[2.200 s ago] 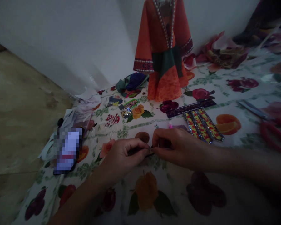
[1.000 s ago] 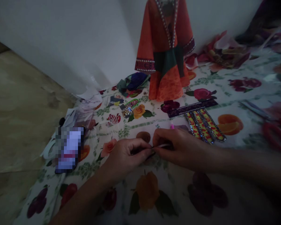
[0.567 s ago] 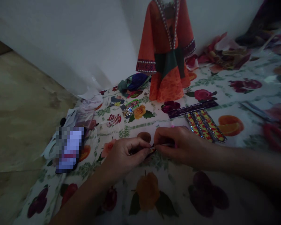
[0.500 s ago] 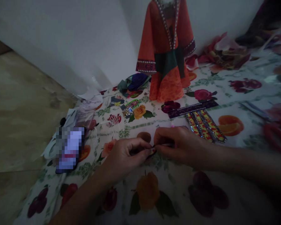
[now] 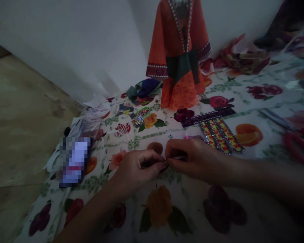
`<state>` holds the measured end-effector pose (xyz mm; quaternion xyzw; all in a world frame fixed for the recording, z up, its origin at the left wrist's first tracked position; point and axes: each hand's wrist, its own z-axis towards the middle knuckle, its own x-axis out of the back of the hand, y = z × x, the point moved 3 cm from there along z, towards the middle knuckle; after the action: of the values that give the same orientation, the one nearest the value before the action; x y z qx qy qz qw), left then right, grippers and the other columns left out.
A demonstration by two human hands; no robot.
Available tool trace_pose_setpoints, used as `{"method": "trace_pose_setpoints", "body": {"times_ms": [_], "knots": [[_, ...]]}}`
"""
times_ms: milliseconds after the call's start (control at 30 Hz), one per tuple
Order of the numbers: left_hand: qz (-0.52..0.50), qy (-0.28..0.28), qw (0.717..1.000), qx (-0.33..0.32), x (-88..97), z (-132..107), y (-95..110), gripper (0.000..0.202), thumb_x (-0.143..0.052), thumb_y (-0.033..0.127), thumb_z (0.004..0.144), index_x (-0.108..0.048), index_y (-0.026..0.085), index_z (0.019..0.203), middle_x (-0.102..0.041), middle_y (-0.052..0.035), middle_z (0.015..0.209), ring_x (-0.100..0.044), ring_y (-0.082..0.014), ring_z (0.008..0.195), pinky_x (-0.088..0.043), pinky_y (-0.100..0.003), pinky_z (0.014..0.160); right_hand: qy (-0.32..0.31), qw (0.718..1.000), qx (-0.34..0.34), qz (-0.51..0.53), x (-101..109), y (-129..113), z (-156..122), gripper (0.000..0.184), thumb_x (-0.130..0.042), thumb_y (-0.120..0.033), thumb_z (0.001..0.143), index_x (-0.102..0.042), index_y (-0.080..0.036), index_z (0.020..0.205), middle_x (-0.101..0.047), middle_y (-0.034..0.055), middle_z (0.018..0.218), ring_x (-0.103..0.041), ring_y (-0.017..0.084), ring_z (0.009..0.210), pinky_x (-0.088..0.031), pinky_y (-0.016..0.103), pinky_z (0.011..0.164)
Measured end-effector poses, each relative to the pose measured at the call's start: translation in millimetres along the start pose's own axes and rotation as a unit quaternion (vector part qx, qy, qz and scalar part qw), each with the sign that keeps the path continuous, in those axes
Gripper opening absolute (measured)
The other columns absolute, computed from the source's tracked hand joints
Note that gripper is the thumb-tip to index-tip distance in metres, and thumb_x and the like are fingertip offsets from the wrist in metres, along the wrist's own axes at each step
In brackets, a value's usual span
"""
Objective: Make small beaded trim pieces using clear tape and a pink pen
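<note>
Head view: the left hand (image 5: 138, 170) curls its fingers shut on a small dark trim strip (image 5: 164, 166), the right hand (image 5: 194, 159) pinches a thin pale strip (image 5: 178, 157) against it above the floral cloth (image 5: 184, 195), both seemingly light, soft, best held by fingertips.

This place is looking like a craft corner in a home — a flowered cloth (image 5: 192, 175) is lying on the bare floor (image 5: 22, 135) against a white wall (image 5: 66, 44), and an orange fabric dress (image 5: 178, 60), beaded trim strips (image 5: 220, 138) and red-handled scissors (image 5: 296, 145) are sitting on it.
</note>
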<state>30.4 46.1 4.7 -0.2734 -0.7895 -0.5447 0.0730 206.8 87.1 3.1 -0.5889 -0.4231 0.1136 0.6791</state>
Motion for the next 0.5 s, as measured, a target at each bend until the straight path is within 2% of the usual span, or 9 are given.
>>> {"method": "trace_pose_setpoints", "body": {"times_ms": [200,367,500], "knots": [[0.028,0.011,0.999,-0.011,0.3,-0.1,4.9,0.021,-0.066,0.033,0.082,-0.074,0.014,0.082,-0.068,-0.0034,0.072,-0.060,-0.0137,0.064,-0.044,-0.021,0.056,-0.006,1.000,0.001,0.006,-0.4,-0.4,0.6,0.006,-0.056,-0.014,0.084,-0.059,-0.019,0.080,-0.057,-0.0037,0.069,-0.050,0.011,0.063,-0.034,0.023,0.057],[0.004,0.046,0.999,-0.010,3.6,-0.6,5.6,0.018,-0.066,0.031,0.079,-0.072,0.014,0.078,-0.064,-0.0012,0.068,-0.054,-0.0110,0.060,-0.039,-0.020,0.054,0.005,1.000,-0.021,0.006,3.1,-1.3,0.2,0.012,-0.058,-0.016,0.083,-0.058,-0.020,0.095,-0.054,-0.0055,0.066,-0.047,0.011,0.059,-0.033,0.023,0.055],[0.026,0.047,0.999,0.002,5.1,-1.9,6.9,0.020,-0.065,0.033,0.078,-0.071,0.014,0.078,-0.063,-0.0016,0.066,-0.053,-0.0120,0.058,-0.038,-0.022,0.054,0.005,1.000,-0.018,-0.004,3.0,-1.6,-0.6,0.007,-0.059,-0.016,0.083,-0.059,-0.019,0.089,-0.055,-0.0047,0.066,-0.049,0.011,0.060,-0.034,0.023,0.056]]}}
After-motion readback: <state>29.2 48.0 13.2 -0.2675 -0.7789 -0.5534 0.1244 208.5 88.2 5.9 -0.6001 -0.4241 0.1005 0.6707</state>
